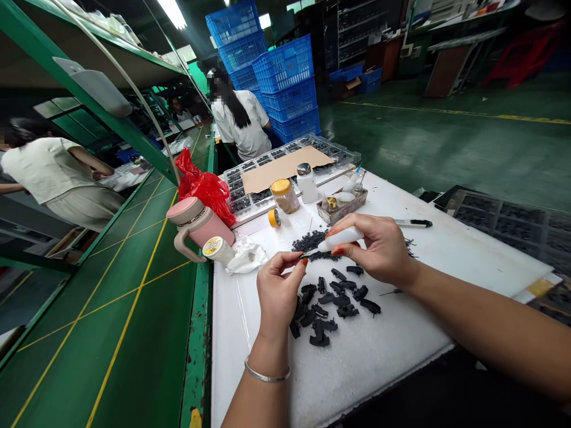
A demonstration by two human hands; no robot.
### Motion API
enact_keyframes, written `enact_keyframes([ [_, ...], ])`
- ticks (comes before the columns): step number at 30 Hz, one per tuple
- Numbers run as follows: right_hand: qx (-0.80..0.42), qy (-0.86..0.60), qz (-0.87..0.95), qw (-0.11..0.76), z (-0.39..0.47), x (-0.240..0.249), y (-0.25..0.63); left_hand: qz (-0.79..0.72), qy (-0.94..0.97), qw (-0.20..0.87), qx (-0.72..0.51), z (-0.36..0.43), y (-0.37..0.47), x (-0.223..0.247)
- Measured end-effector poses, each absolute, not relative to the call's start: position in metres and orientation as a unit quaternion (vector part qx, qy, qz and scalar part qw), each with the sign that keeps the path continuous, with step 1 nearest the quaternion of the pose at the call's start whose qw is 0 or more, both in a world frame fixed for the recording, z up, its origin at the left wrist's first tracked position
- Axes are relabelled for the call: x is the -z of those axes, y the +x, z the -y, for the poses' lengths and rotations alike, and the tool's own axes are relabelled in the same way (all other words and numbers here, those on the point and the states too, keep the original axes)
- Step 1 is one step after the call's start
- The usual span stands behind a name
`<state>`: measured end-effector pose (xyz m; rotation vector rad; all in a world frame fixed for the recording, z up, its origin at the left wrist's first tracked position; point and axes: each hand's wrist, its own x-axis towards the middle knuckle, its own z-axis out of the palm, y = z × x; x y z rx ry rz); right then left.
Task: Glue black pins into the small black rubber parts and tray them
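My right hand (pixel 377 246) is closed around a small white squeeze bottle (pixel 341 239), its narrow nozzle tilted down to the left. The nozzle tip reaches the fingertips of my left hand (pixel 281 282), which pinches a small black part, mostly hidden by the fingers. Below and between both hands lie several curved black plastic pieces (pixel 345 310), loose on the white work surface (pixel 392 356). Just behind the bottle spreads a heap of tiny black parts (pixel 307 240).
At the back stand a yellow-lidded jar (pixel 285 196), a white dispenser bottle (pixel 307 184) and a small box of bottles (pixel 343 205). A pink mug (pixel 203 223) and a red plastic bag (pixel 205 187) sit left. Beyond are a compartment tray (pixel 238 205), a green conveyor (pixel 134 321) and co-workers.
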<state>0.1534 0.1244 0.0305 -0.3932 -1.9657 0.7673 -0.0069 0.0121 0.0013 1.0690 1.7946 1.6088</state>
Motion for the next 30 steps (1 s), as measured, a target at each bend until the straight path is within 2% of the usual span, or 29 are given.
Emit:
enact_keyframes([
  [23, -0.322, -0.136, 0.8, 0.488, -0.1256, -0.0292, 0.1529, -0.662, 0.397, 0.247, -0.586, -0.0117, -0.0072, -0.0015],
  [27, -0.359, -0.148, 0.782, 0.487, -0.1258, -0.0283, 0.154, -0.66, 0.393, 0.25, -0.589, -0.0127, -0.0075, -0.0007],
  [30, -0.435, -0.172, 0.731, 0.497, -0.1283, -0.0275, 0.1542, -0.656, 0.39, 0.253, -0.594, -0.0126, -0.0071, -0.0016],
])
